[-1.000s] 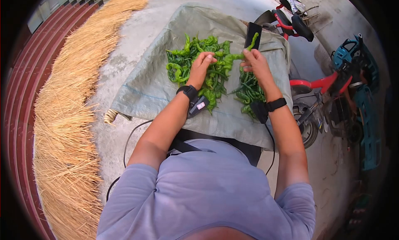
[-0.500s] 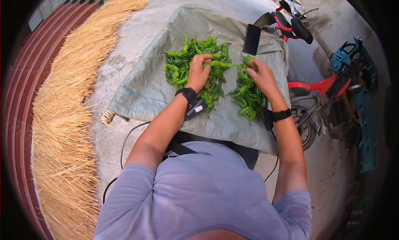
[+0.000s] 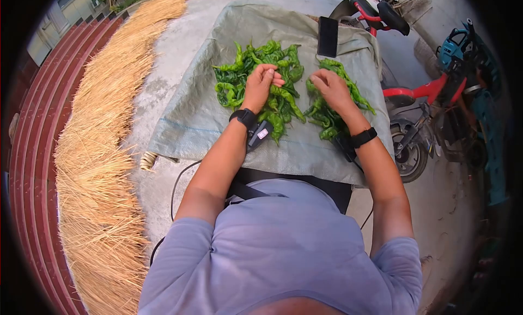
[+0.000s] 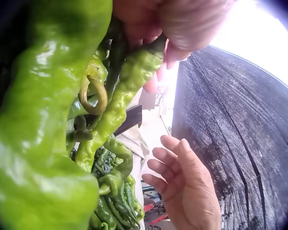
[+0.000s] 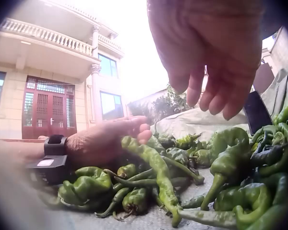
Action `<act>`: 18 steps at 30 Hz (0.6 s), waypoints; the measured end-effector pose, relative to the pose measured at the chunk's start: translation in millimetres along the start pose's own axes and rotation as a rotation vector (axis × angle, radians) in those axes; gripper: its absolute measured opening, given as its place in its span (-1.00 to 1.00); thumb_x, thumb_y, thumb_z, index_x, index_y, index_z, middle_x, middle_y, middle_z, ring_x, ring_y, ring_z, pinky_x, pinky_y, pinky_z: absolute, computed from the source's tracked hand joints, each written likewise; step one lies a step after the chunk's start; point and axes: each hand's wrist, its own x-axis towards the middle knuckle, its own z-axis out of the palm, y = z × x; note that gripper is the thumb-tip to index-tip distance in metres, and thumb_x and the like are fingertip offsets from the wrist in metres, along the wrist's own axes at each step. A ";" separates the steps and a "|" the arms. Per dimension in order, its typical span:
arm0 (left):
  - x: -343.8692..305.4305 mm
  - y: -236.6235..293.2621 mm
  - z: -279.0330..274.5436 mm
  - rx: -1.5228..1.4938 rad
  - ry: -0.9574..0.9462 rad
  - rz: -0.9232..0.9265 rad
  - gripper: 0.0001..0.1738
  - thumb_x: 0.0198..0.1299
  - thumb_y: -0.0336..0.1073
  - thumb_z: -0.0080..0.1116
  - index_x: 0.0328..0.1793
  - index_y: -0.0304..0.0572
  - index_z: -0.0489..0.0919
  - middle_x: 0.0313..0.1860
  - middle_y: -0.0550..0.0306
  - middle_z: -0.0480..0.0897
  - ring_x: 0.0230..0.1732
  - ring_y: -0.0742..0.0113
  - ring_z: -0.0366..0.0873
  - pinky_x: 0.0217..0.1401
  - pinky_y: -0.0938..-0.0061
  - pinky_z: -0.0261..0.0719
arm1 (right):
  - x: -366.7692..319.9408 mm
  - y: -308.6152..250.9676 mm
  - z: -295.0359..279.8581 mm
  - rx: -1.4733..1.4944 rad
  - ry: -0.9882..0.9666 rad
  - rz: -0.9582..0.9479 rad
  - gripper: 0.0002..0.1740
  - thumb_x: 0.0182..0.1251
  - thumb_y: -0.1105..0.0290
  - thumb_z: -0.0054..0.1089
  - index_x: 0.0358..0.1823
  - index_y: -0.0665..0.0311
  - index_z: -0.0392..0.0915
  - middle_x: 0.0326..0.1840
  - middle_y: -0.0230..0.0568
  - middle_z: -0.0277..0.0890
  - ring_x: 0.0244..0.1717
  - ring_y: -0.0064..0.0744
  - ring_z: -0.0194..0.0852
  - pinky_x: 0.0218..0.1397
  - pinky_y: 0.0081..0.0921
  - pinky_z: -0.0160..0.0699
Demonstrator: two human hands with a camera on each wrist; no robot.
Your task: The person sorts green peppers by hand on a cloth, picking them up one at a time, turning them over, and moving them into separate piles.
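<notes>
In the head view, the left hand (image 3: 260, 87) is over the larger pile of green peppers (image 3: 229, 93). Its fingertips pinch the stem end of a long light-green pepper (image 4: 116, 108), seen in the left wrist view; the same pepper (image 5: 158, 172) hangs down in the right wrist view. The right hand (image 3: 333, 91) hovers above the smaller pepper pile (image 3: 326, 119). Its fingers (image 5: 221, 93) hang loosely bent with nothing between them, and its palm (image 4: 187, 191) shows in the left wrist view.
Both piles lie on a grey-green sheet (image 3: 185, 121), with a black phone (image 3: 328, 36) behind the smaller one. Straw (image 3: 103, 135) covers ground at the left. A red cycle (image 3: 417, 91) stands right of the sheet. A cable runs beside the left forearm.
The right hand held a pepper up one second ago and is now empty over the smaller pile. Long peppers now lie at that pile's right side. The left hand stays over the larger pile.
</notes>
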 end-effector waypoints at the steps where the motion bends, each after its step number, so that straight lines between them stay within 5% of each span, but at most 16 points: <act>1: -1.8 0.3 0.0 -0.013 0.003 -0.015 -0.73 0.53 -0.28 -0.09 0.10 -0.37 0.46 -0.21 -0.02 0.63 -0.22 0.27 0.69 -0.13 0.44 0.67 | -2.8 -4.5 1.1 -0.029 -0.022 -0.023 -0.69 0.37 0.25 0.23 0.01 0.29 0.61 -0.13 -0.17 0.64 -0.09 -0.37 0.61 0.00 -0.40 0.54; 5: -1.5 8.4 0.2 -0.030 -0.017 -0.041 -0.64 0.55 -0.14 -0.12 0.11 -0.34 0.47 -0.22 -0.02 0.65 -0.22 0.25 0.70 -0.09 0.42 0.67 | -8.6 2.5 47.4 0.106 -0.080 -0.127 -0.56 0.24 0.16 0.32 0.06 0.25 0.57 -0.19 -0.12 0.65 -0.20 -0.24 0.64 -0.13 -0.32 0.56; 8: -4.0 12.4 -3.3 -0.087 -0.039 -0.097 -0.55 0.56 -0.03 -0.17 0.13 -0.32 0.47 -0.19 -0.02 0.64 -0.19 0.23 0.69 -0.06 0.41 0.66 | -6.5 -8.0 59.2 0.062 -0.265 -0.013 -0.59 0.22 0.18 0.30 0.05 0.20 0.58 -0.24 -0.14 0.66 -0.21 -0.22 0.64 -0.14 -0.28 0.55; 12: -4.8 15.0 -5.3 -0.192 0.072 -0.157 -0.60 0.53 -0.07 -0.10 0.14 -0.30 0.47 -0.10 0.05 0.62 -0.08 0.30 0.65 0.00 0.49 0.61 | -9.1 -18.9 37.8 -0.081 -0.133 0.000 -0.61 0.22 0.23 0.29 0.07 0.18 0.58 -0.32 -0.21 0.63 -0.31 -0.27 0.61 -0.21 -0.33 0.51; 18: -2.8 0.5 -2.3 -0.024 0.040 -0.069 -0.76 0.47 -0.28 0.03 0.09 -0.30 0.51 -0.13 0.12 0.61 -0.15 0.42 0.64 -0.07 0.56 0.60 | -23.5 -18.6 -38.0 -0.518 0.137 0.043 -0.56 0.18 0.28 0.27 0.12 0.14 0.52 -0.09 -0.10 0.64 -0.05 -0.03 0.62 -0.04 -0.12 0.52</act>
